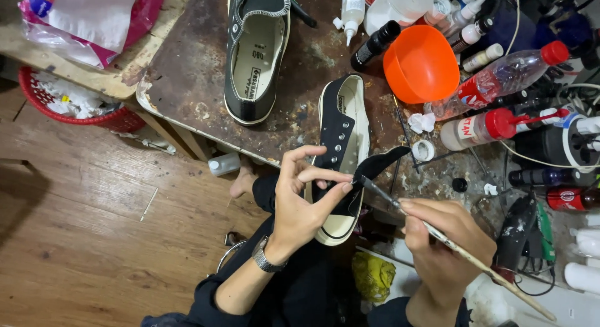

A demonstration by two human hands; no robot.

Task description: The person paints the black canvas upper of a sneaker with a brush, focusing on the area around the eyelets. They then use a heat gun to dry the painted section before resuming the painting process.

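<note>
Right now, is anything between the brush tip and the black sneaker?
Nothing visible. The right hand holds the brush, its tip at the black sneaker beside the left hand fingers gripping it.

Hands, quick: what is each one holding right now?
Left hand: closed on the black sneaker, fingers gripping its eyelet side.
Right hand: closed on a thin paintbrush, its tip at the sneaker's tongue.

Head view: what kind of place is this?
Likely a shoe repair or repainting bench: the left hand steadies a black sneaker, the right hand holds a brush, beside bottles.
</note>
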